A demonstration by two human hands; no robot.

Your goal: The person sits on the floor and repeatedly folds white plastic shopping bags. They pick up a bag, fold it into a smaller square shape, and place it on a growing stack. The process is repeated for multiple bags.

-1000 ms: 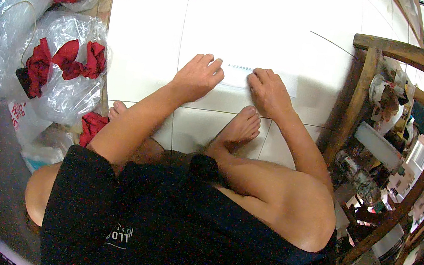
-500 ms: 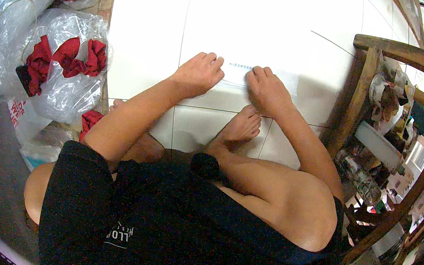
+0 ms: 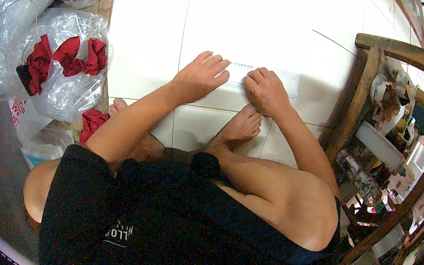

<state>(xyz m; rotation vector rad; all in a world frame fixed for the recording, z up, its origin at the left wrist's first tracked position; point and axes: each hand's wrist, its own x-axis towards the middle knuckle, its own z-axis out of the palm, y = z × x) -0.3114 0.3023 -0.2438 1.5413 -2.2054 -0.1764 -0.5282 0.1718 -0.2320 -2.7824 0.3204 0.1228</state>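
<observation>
On the floor, near to far:

Lap: a person sits on the tiled floor point(image 3: 145, 31) in a black shirt point(image 3: 154, 233), knees bent, forearms reaching forward from the lower edge.

Foot: a bare foot point(image 3: 239, 128) rests flat on the tile just below the hands; the toes of the other foot point(image 3: 115, 105) peek out beside the left forearm.

Left hand point(image 3: 199, 76): palm down, fingers spread and lying flat, pressing on the left end of a thin clear plastic sheet point(image 3: 284, 80); it holds nothing, it only bears down.

Right hand point(image 3: 265, 90): knuckles up, fingers curled loosely under, resting on the same sheet just beside the left hand; whether the fingertips pinch the sheet I cannot tell.

Plastic sheet: flat on the white tile straight ahead of the person, under both hands, its right end bare past the right hand.

Left side: clear plastic bags point(image 3: 62, 79) with red cloth pieces point(image 3: 65, 55) inside, heaped near the left knee; one loose red piece point(image 3: 93, 121) lies by the left leg.

Right side: a wooden rack point(image 3: 372, 73) crowded with mixed items, standing well apart from the hands.
</observation>
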